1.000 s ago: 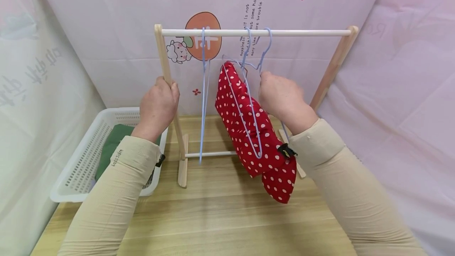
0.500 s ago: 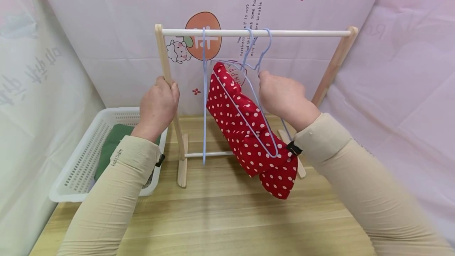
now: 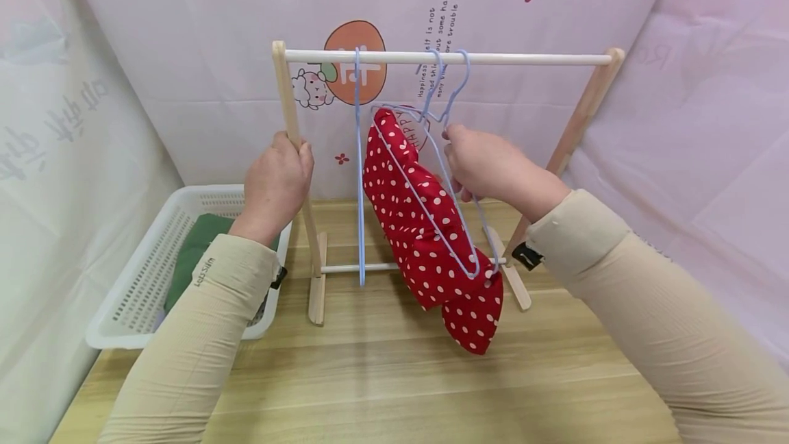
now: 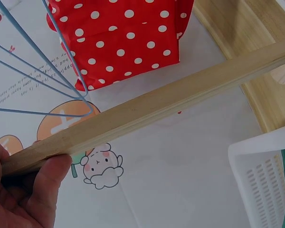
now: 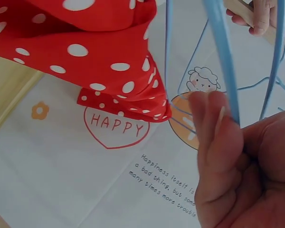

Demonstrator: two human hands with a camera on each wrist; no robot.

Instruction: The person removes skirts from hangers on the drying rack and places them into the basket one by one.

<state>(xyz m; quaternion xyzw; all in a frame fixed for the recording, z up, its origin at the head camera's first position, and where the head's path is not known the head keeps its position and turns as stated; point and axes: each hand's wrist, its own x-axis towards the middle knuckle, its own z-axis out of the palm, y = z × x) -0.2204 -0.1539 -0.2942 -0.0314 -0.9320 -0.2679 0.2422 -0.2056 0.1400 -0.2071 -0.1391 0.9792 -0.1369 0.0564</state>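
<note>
Red polka-dot cloth [image 3: 419,225] is hanging below and to the left of the nearer right hand [image 3: 487,163], its long axis slanting down to the right. Right finger and thumb are pinching the rightmost blue hanger [image 3: 456,93]; the left hand [image 3: 277,180] is curling round the wooden upright [image 4: 133,113].

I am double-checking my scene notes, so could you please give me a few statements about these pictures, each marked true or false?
1. The left hand grips a wooden post. True.
2. The red cloth is striped. False: it has white dots.
3. A green cloth lies in the white basket. True.
4. In the head view, the white basket is right of the red cloth. False: it is to the left.
5. The blue hangers hook over a white rail. True.
6. The right hand touches no hanger. False: it holds one of the blue hangers.
</note>
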